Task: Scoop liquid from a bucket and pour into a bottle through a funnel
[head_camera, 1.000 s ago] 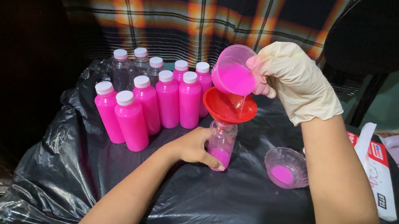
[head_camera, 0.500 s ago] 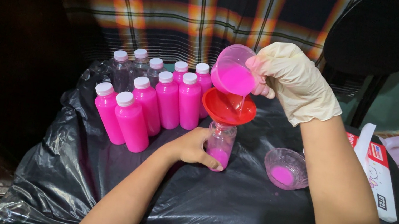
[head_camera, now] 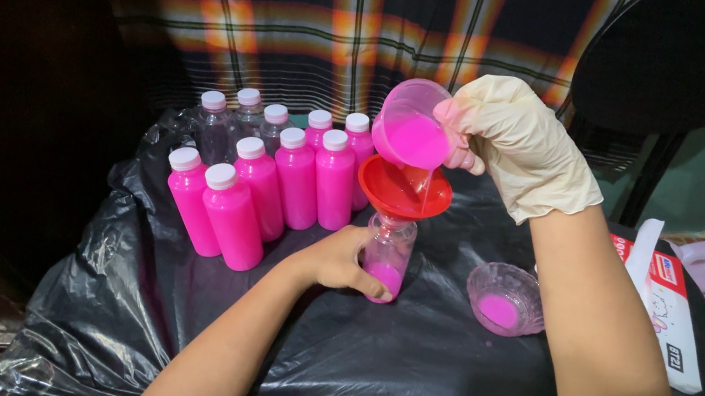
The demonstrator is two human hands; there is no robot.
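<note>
**Pink liquid going through a funnel into a bottle**

The bottle (head_camera: 386, 265) is standing at the middle of the desk (head_camera: 397, 394), which is covered in black plastic sheet, and pink liquid is pooling in its bottom part. It is looking like thin clear plastic: light, likely to tip while nearly empty, and slippery if wet, so the low body is the sound place to hold. The left hand (head_camera: 335, 261) is doing that, its grip clamped around the lower half. A red funnel (head_camera: 404, 188) is sitting in the neck. Above it the gloved right hand (head_camera: 517, 139) is tilting a small cup (head_camera: 410, 134), grip closed on the rim, and a thin stream is running down.

To the right, a glass bowl (head_camera: 504, 297) is holding a little pink liquid. To the left, nine capped bottles (head_camera: 280, 177) are standing together: six filled pink, three at the far left looking clear. At the far right a white packet (head_camera: 666, 304) is lying on the desk.
</note>
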